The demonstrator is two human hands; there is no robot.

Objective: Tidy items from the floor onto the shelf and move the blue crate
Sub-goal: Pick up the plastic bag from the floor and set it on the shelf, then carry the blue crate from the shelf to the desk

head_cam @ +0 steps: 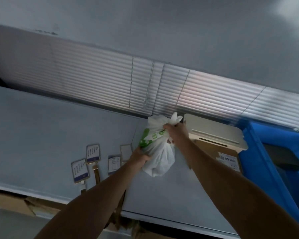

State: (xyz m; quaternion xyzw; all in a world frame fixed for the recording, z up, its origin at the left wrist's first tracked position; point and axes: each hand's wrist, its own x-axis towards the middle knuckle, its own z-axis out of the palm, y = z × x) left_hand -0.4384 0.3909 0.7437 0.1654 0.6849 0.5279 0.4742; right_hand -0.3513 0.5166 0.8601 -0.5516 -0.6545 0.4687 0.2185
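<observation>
White plastic bag with green print (158, 152): over the grey shelf top (162, 195), held by both hands. Right hand (175, 133) fingers clenched on its knotted neck; left hand (140, 156) fingers curled around its lower left side. Blue plastic crate (273, 163): far right. Cream flat device (214, 131) and labelled brown cardboard box (221, 153): between bag and crate. Framed label cards (93, 153): left of bag

White label (229, 159) on brown cardboard box (214, 149), right of centre: upside-down code, partly readable, ends "5525". Green print on white plastic bag (155, 152), centre: unreadable. Badge cards (93, 154), lower left: text too small.
</observation>
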